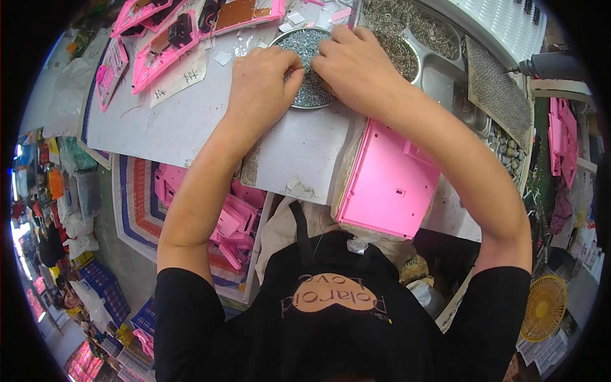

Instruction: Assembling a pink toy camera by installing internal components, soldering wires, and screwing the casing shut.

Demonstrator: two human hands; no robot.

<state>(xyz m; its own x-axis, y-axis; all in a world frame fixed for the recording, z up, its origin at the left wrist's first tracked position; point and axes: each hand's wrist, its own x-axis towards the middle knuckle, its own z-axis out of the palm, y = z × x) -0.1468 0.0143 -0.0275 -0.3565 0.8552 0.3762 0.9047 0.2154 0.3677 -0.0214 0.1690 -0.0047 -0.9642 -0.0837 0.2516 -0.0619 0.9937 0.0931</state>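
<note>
Prob. light, stiff, slippery metal bits (307,46); we'd pinch mid-body. L hand (264,77) & R hand (353,63) curled; can't tell grip.

Head view, left fisheye of the worn pair. Lens sits above the black shirt (344,334), faces down and forward onto the worktable (172,121); left hand (262,79) and right hand (356,67) near, upper centre. Wide field; straight edges bow toward the rim.
</note>
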